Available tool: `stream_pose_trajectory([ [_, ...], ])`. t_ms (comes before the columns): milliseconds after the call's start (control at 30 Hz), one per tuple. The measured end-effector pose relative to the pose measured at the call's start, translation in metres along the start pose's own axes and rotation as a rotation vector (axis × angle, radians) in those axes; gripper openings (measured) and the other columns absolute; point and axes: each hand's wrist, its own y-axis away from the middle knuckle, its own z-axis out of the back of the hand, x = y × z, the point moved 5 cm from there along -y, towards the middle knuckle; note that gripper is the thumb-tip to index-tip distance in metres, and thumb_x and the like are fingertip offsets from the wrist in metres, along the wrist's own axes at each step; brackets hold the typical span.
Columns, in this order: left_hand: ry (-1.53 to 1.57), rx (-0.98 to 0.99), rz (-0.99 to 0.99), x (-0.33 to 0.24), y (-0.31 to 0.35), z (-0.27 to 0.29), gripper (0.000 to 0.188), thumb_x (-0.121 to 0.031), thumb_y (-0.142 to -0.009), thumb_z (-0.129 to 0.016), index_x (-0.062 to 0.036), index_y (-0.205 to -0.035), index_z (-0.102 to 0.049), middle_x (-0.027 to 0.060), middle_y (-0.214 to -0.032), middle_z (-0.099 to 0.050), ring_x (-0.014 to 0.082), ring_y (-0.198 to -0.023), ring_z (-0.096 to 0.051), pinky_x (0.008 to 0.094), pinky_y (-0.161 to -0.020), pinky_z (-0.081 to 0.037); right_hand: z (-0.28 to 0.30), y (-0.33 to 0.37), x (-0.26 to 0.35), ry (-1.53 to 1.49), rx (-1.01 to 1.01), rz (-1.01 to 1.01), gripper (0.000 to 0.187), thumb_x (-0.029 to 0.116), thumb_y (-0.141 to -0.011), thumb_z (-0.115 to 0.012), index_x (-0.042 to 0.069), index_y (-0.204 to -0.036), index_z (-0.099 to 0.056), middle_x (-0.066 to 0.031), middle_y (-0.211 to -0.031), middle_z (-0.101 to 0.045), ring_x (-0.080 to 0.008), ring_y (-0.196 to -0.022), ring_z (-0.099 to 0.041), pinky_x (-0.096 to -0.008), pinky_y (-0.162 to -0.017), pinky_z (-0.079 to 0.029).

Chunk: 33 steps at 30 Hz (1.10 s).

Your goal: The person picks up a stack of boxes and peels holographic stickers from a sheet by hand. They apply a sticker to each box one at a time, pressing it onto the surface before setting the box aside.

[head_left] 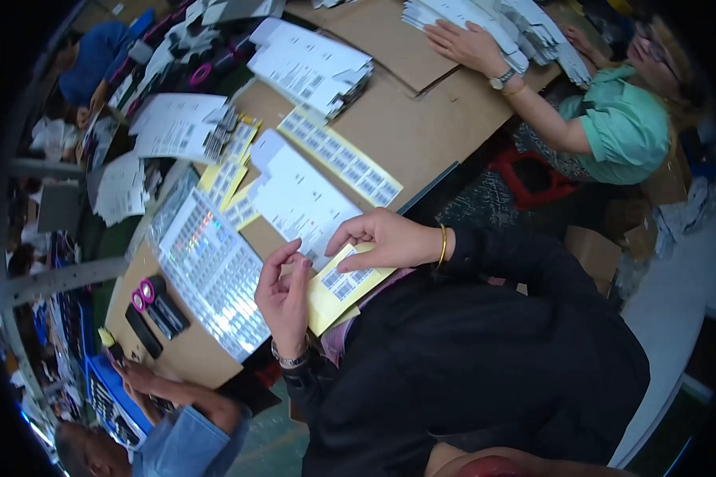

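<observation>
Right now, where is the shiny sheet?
In the head view, the shiny sheet lies left of centre on the table, just left of the person's left hand.

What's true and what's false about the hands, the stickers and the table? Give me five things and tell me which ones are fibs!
1. The right hand holds a yellow sheet with stickers on it. True.
2. The bangle is on the left wrist. False: it is on the right wrist; the left one has a watch.
3. The shiny sheet lies on the table. True.
4. The right sleeve is bright red. False: it is black.
5. The person in green has a hand on some white cards. True.
</observation>
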Motion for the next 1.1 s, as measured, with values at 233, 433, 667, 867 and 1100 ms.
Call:
stream_pose_trajectory([
  [233,-0.043,0.149,0.106,0.01,-0.007,-0.009,0.021,-0.001,-0.099,-0.071,0.0057,-0.119,-0.071,0.0039,-0.098,-0.072,0.006,-0.085,-0.064,0.0183,-0.075,-0.051,0.026,0.006,0.011,0.158,-0.118,0.112,0.025,0.012,-0.093,-0.081,0.0,-0.113,-0.075,-0.0037,-0.108,-0.075,-0.0082,-0.101,-0.065,-0.0261,-0.092,-0.053],
  [433,-0.066,0.152,0.176,0.015,-0.008,-0.011,0.016,-0.002,-0.097,-0.074,0.0063,-0.111,-0.074,0.0046,-0.095,-0.074,0.0057,-0.081,-0.065,0.0186,-0.074,-0.052,0.041,0.011,0.012,0.167,-0.197,0.091,0.025,0.012,-0.093,-0.08,0.001,-0.116,-0.075,-0.0039,-0.109,-0.075,-0.0082,-0.102,-0.066,-0.0267,-0.094,-0.052],
  [667,-0.035,0.128,0.188,0.015,-0.011,-0.004,0.02,-0.005,-0.096,-0.076,0.0059,-0.113,-0.074,0.0052,-0.097,-0.076,0.0059,-0.081,-0.067,0.0193,-0.072,-0.052,0.052,0.001,0.015,0.165,-0.199,0.109,0.025,0.011,-0.094,-0.079,0.0,-0.116,-0.074,-0.0049,-0.11,-0.075,-0.0095,-0.102,-0.067,-0.0283,-0.095,-0.054],
  [867,-0.053,0.199,0.253,-0.012,-0.018,0.014,0.02,-0.007,-0.098,-0.075,0.0042,-0.113,-0.072,0.0039,-0.096,-0.075,0.0061,-0.082,-0.067,0.0201,-0.073,-0.052,0.078,-0.008,0.041,0.056,-0.279,0.152,0.03,0.01,-0.098,-0.073,-0.001,-0.126,-0.069,-0.0051,-0.111,-0.074,-0.0074,-0.1,-0.067,-0.0245,-0.089,-0.055],
  [1100,-0.011,-0.039,-0.263,-0.131,-0.111,-0.005,0.028,-0.014,-0.104,-0.067,0.0017,-0.127,-0.062,0.0062,-0.103,-0.075,0.008,-0.085,-0.069,0.0214,-0.074,-0.053,0.128,-0.002,0.05,-0.073,-0.598,0.355,0.035,0.01,-0.104,-0.066,0.0,-0.137,-0.063,-0.0037,-0.111,-0.072,-0.0054,-0.092,-0.065,-0.0208,-0.083,-0.052],
])
